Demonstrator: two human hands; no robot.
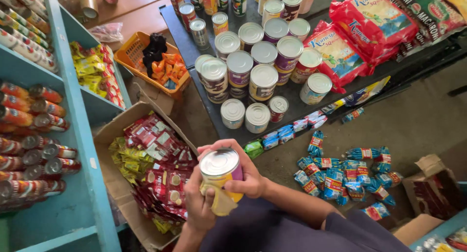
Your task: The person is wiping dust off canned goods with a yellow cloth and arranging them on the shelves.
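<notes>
1. A person is holding a tin [221,170] upright over the open carton [146,169], above the carton's right edge, the silver lid facing the camera.
2. The right hand [243,176] is wrapping its grip around the tin's side, apparently steadying it.
3. The left hand [199,203] is closing its grip on a yellowish cloth [221,201] pressed against the tin's lower part, seemingly for wiping.
4. More tins [262,62] are standing bunched on the dark counter [194,52], several right at its near edge.
5. Small packets [340,174] are lying scattered on the floor [418,120] to the right of the counter.
6. The tin's label is mostly hidden by the fingers; the left wrist is cut off at the bottom edge.
</notes>
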